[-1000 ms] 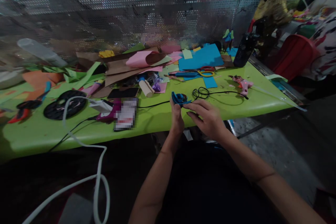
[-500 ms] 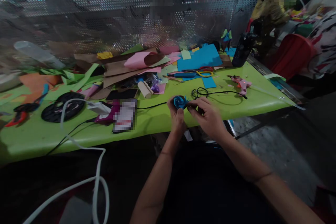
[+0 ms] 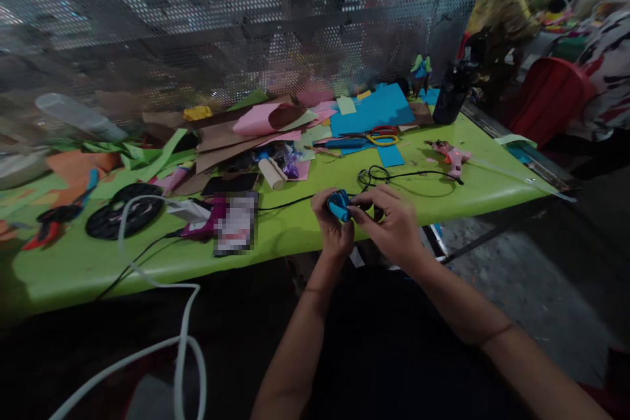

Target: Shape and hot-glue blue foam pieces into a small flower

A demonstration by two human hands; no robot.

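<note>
Close to the table's near edge, a small blue paper flower [image 3: 338, 205] with curled, rolled petals is held up in front of me. My left hand [image 3: 335, 235] wraps round it from the left and below, thumb at its near side. From the right, my right hand [image 3: 391, 222] pinches the flower's edge between thumb and fingertips. Part of the flower is hidden behind the fingers. A pink glue gun [image 3: 453, 159] with a small red light lies to the right on the green table [image 3: 290, 231], its black cord running behind my hands.
Blue paper sheets [image 3: 371, 110], scissors [image 3: 382, 139], brown and pink paper [image 3: 256, 119] lie beyond my hands. A dark bottle [image 3: 450, 93] stands at the back right. On the left are a phone [image 3: 230, 184], a black coil [image 3: 124, 211], pliers [image 3: 49, 222] and a white cable [image 3: 184, 315]. One person sits far right.
The flower has tilted in my left hand and shows more of its side. My right fingertips have shifted slightly down along its edge. The view has moved a little.
</note>
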